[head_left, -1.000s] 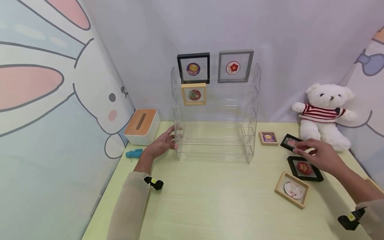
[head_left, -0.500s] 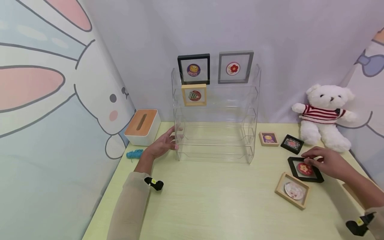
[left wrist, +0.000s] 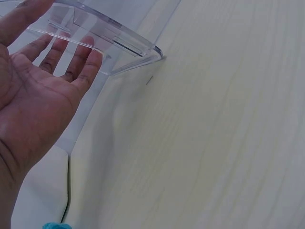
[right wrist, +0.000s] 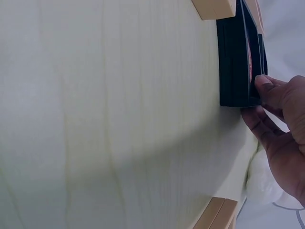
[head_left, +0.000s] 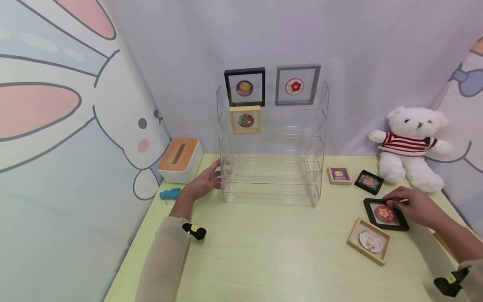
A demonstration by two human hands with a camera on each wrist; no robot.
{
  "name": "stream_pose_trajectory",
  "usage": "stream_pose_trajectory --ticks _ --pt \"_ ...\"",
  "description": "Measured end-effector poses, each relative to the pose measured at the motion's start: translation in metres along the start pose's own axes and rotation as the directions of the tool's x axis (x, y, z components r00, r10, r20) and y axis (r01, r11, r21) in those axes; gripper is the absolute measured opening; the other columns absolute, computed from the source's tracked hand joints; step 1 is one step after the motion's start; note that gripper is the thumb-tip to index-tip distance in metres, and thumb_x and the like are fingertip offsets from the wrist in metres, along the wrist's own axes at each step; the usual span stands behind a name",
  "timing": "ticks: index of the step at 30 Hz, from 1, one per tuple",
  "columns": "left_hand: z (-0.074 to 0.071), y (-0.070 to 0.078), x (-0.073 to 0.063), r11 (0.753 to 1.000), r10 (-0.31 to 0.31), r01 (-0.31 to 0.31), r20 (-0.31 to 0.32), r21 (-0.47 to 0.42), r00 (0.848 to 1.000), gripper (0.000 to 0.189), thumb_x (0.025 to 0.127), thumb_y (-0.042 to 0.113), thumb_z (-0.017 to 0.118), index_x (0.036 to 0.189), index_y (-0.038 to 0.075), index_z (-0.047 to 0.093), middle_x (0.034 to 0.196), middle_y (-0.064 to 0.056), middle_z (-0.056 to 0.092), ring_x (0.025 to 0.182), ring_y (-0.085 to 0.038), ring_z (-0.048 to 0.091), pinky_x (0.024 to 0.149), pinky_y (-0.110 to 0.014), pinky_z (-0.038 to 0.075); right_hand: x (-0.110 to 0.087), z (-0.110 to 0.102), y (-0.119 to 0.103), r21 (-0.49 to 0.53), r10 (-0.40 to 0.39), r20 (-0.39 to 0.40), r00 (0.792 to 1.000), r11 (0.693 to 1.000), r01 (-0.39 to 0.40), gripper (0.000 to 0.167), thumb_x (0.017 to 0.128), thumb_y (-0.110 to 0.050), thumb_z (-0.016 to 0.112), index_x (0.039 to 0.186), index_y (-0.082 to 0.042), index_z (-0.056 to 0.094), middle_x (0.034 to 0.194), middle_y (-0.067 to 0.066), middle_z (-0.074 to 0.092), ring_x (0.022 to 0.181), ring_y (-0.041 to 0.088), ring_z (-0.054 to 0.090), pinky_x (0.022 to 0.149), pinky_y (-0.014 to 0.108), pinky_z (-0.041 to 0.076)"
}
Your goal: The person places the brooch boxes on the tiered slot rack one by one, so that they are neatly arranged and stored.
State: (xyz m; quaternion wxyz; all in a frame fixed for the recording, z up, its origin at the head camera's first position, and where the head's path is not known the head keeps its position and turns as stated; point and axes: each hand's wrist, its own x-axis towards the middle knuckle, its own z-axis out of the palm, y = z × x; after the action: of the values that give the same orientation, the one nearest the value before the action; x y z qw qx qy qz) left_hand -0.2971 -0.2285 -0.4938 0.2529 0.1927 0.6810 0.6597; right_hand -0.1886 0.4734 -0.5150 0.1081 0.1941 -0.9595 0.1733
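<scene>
A clear acrylic display rack (head_left: 269,184) stands upright on the table. My left hand (head_left: 205,182) is at its left side; in the left wrist view the loosely extended fingers of the left hand (left wrist: 43,90) lie against the clear plastic. To the right, my right hand (head_left: 419,205) pinches the upper right edge of a black picture frame (head_left: 370,214) with a red flower badge inside. Up close, the thumb of the right hand (right wrist: 286,114) is on the face of the black frame (right wrist: 231,67), fingers at its side.
On the rack sit a black frame (head_left: 245,102), a grey frame (head_left: 294,102) and a light wood frame (head_left: 245,130). Wooden frames (head_left: 358,247) and a small black frame (head_left: 358,183) lie nearby. A teddy bear (head_left: 411,121), tissue box (head_left: 192,161) and blue yarn (head_left: 170,193) flank them.
My right hand has left the small black frame and come down toward me to the larger black frame, which it now pinches. The left hand stays at the rack.
</scene>
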Motion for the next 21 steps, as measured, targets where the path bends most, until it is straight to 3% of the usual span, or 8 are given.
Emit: stream_pose_trajectory --ticks 7,13,21 --pt "0.001 0.001 0.000 1.000 -0.009 0.009 -0.001 0.002 1.000 0.100 0.098 -0.013 0.057 0.179 0.026 0.012 0.180 -0.027 0.019 0.167 -0.049 0.025 0.112 -0.038 0.046 -0.003 -0.001 0.003 0.041 0.028 0.021 0.999 0.999 -0.029 0.024 0.086 0.011 0.085 0.102 -0.006 0.083 0.092 0.001 0.076 0.086 -0.017 0.054 0.066 0.017 0.048" --pt "0.001 0.002 -0.001 1.000 -0.009 0.009 -0.005 0.002 1.000 0.101 0.098 -0.013 0.058 0.179 0.027 0.013 0.180 -0.026 0.022 0.167 -0.048 0.026 0.116 -0.041 0.043 -0.004 -0.006 0.002 0.097 0.090 0.078 0.993 0.990 -0.097 0.016 0.096 0.003 0.080 0.109 -0.007 0.082 0.095 -0.001 0.077 0.089 -0.021 0.055 0.069 0.017 0.052" --pt "0.001 0.001 0.000 1.000 -0.012 0.012 -0.012 -0.004 1.000 0.103 0.097 -0.012 0.062 0.179 0.027 0.013 0.177 -0.027 0.028 0.164 -0.053 0.030 0.109 -0.034 0.049 -0.005 -0.013 0.006 0.169 0.162 0.164 0.973 0.967 -0.190 0.012 0.104 -0.005 0.074 0.115 -0.004 0.079 0.100 -0.022 0.072 0.087 -0.017 0.055 0.068 0.022 0.051"
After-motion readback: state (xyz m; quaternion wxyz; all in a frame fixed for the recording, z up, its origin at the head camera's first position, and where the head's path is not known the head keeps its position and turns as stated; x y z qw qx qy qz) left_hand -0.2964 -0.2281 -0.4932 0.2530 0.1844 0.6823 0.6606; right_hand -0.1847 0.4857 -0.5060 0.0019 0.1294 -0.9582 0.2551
